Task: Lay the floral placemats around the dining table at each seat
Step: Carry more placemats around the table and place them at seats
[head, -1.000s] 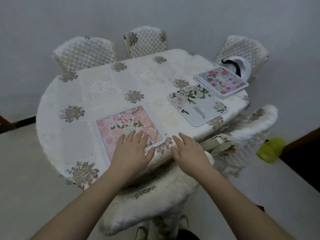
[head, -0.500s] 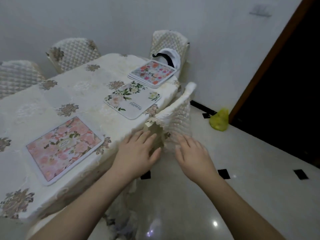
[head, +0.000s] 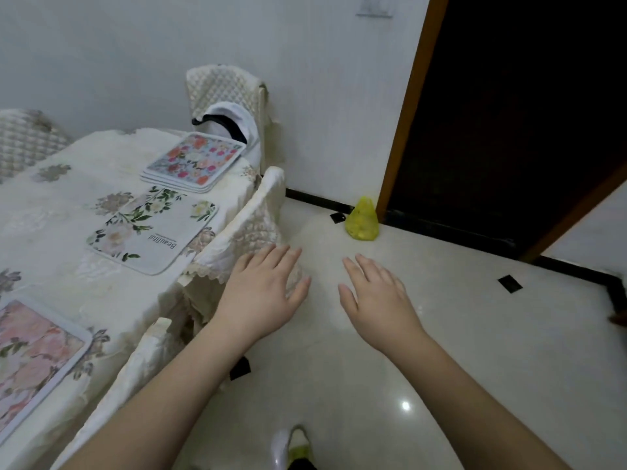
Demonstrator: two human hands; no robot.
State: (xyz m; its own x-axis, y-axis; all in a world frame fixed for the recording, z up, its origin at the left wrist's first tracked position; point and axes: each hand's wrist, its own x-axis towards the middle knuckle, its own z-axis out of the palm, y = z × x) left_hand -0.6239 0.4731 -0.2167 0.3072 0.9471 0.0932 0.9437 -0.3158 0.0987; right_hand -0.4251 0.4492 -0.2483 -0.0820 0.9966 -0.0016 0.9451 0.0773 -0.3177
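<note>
A pink floral placemat lies flat at the table's near left edge. Farther along the same edge lies a white placemat with green leaves. A stack of several colourful floral placemats rests at the far corner of the table. My left hand hovers open, palm down, beside the back of a covered chair. Over the floor to its right, my right hand is spread open too. Neither hand holds anything.
Quilted covered chairs stand around the table, one at the far corner with a white and black cap on it. A yellow bag sits on the glossy floor by a dark doorway. My shoe shows at the bottom.
My left hand left the pink placemat. Both hands moved right, off the table, and the view swung right along the table's edge towards the doorway.
</note>
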